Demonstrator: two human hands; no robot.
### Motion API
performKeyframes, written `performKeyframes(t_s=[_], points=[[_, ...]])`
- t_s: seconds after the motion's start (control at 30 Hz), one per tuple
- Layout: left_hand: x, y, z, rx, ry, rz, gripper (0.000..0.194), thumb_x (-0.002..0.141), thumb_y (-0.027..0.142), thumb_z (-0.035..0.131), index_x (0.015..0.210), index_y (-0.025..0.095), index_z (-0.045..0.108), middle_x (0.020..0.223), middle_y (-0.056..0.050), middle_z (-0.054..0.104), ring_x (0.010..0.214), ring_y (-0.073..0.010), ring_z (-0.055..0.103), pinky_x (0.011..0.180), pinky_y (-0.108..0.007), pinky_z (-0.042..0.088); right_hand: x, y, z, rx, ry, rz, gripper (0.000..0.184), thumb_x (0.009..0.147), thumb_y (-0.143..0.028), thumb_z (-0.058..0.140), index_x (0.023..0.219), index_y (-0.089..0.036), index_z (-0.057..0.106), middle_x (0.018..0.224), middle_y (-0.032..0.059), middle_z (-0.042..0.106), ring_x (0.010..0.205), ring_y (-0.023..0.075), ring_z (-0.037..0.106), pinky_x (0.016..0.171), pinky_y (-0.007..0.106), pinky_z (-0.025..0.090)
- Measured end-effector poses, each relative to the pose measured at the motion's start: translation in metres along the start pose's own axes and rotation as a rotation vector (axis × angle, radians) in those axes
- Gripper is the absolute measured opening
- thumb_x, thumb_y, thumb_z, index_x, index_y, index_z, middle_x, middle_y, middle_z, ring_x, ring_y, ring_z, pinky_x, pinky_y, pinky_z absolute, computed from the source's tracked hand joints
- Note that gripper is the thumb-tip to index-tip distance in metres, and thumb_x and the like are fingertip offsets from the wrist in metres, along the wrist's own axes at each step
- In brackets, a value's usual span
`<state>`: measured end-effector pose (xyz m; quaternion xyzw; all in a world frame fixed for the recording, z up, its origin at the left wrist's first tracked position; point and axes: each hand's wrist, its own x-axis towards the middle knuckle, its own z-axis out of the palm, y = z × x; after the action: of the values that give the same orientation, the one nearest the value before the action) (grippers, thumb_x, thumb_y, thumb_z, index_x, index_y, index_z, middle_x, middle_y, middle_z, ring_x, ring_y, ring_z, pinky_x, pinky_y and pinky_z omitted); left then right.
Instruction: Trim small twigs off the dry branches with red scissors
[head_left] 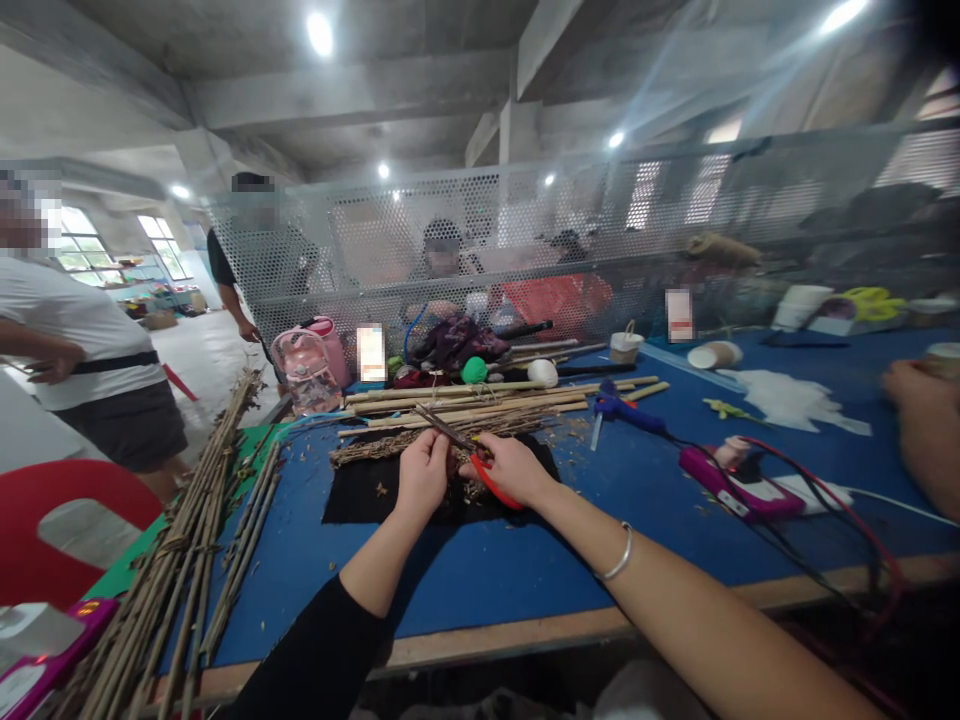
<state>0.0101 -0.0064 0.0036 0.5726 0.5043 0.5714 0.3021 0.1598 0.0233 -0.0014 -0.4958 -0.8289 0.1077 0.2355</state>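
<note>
Wooden table edge nearest, blue tabletop beyond it, with a long bundle of dry stalks down the left side. Above a black cloth, orange-handled scissors gripped firmly by the right hand. Long axis slanting across the cloth, handles toward the near right, tips pointing to the far left; spread of the blades unclear. Just beside the blades, left hand closed in a pinch; cannot tell on what, if anything. Well off to the right, a purple-and-white power strip. Behind the hands, a bundle of thin twigs lying crosswise at the cloth's far part, and near it a blue glue gun. Farther back, pale bare sticks, also crosswise, then a green ball, a white ball and a pink bag. Beyond, a perforated metal screen with a person visible through it.
</note>
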Motion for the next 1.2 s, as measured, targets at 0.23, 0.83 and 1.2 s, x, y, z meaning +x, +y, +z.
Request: performKeyframes(t_s=[0.23, 0.83, 1.2], points=[[0.0028, -0.0042, -0.0015, 0.084, 0.028, -0.012, 0.022, 0.079, 0.028, 0.040, 0.062, 0.017, 0.047, 0.054, 0.001, 0.051, 0.047, -0.0103, 0.047, 0.048, -0.021, 0.035, -0.0009, 0.0007, -0.0012, -0.066, -0.014, -0.019, 0.043, 0.068, -0.057, 0.058, 0.090, -0.021, 0.053, 0.078, 0.0019, 0.062, 0.070, 0.0156, 0.057, 0.055, 0.022, 0.029], [0.0007, -0.0055, -0.0009, 0.192, 0.047, 0.105, 0.024, 0.080, 0.031, 0.041, 0.066, 0.017, 0.053, 0.055, 0.002, 0.049, 0.053, -0.0102, 0.044, 0.054, -0.020, 0.033, -0.0008, 0.0012, 0.0024, 0.069, -0.012, 0.004, 0.036, 0.073, -0.054, 0.053, 0.086, -0.020, 0.054, 0.070, 0.0003, 0.062, 0.062, 0.0133, 0.054, 0.054, 0.021, 0.029], [0.0017, -0.0071, -0.0008, 0.162, 0.101, 0.034, 0.022, 0.079, 0.029, 0.041, 0.065, 0.017, 0.054, 0.052, 0.003, 0.049, 0.050, -0.0101, 0.044, 0.051, -0.020, 0.034, -0.0004, 0.0015, 0.0040, 0.036, -0.024, -0.001, 0.037, 0.073, -0.057, 0.053, 0.081, -0.020, 0.055, 0.067, 0.0003, 0.060, 0.059, 0.0126, 0.052, 0.052, 0.021, 0.027]])
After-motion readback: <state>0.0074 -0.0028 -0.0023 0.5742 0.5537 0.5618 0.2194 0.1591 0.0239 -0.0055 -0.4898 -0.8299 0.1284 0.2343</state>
